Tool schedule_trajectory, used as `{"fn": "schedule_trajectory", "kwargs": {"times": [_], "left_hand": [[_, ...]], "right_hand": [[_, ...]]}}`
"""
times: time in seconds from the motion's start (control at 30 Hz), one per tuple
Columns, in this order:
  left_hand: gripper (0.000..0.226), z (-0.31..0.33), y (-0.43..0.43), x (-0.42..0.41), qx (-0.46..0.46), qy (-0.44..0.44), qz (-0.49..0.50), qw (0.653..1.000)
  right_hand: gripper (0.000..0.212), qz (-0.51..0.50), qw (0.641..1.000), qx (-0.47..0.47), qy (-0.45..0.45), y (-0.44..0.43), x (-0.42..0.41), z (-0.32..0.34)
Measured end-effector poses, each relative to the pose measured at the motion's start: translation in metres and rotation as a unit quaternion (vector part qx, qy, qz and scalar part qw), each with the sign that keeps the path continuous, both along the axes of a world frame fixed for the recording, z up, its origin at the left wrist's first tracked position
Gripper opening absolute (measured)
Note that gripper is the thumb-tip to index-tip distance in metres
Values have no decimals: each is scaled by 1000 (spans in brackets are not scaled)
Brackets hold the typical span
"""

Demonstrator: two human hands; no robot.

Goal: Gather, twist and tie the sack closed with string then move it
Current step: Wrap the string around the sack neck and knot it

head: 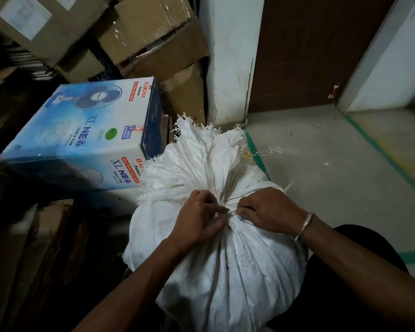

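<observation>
Pinching the string [231,212] from either side, the left hand [201,218] and right hand [270,212] meet at the gathered neck of the sack [225,279], each with fingers curled on a string end. The string is already round the neck, so the knot looks to be the step in hand.

The sack stands on the floor [333,168] right in front of the person, just beside a fan box [82,140]. It is upright, its long axis running floor to neck. Its frayed mouth points up and away from the person, fanning out above the tie.

It is a woven white sack, soft-sided and bulging full, so it probably sags, shifts and weighs a fair bit. The weave may slip under the palms. The cinched neck below the flare looks the surest hold, with a hand under the body if it proves heavy.
</observation>
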State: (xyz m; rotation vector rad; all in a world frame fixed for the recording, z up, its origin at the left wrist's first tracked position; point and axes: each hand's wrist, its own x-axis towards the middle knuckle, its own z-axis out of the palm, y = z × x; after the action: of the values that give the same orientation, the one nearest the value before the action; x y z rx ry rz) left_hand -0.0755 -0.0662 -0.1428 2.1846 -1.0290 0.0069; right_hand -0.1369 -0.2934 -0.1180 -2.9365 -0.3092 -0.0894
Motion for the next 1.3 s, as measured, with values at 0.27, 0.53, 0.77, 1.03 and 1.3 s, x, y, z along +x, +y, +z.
{"fn": "schedule_trajectory", "kwargs": {"times": [0.27,0.53,0.77,1.03,1.3], "left_hand": [[10,14,4,4,-124,149,125,973],[29,6,-17,-5,79,-100,19,992],[11,-2,-10,-10,32,-121,14,992],[19,-7,-3,-11,-56,73,76,993],[21,1,6,-16,-61,131,146,979]], "right_hand": [[33,-30,999,25,23,1,-7,1],[45,-30,999,27,0,15,-4,-5],[26,17,998,60,-3,6,2,-2],[20,36,985,3,-170,7,-8,6],[65,-495,697,434,-285,-36,-34,17]]}}
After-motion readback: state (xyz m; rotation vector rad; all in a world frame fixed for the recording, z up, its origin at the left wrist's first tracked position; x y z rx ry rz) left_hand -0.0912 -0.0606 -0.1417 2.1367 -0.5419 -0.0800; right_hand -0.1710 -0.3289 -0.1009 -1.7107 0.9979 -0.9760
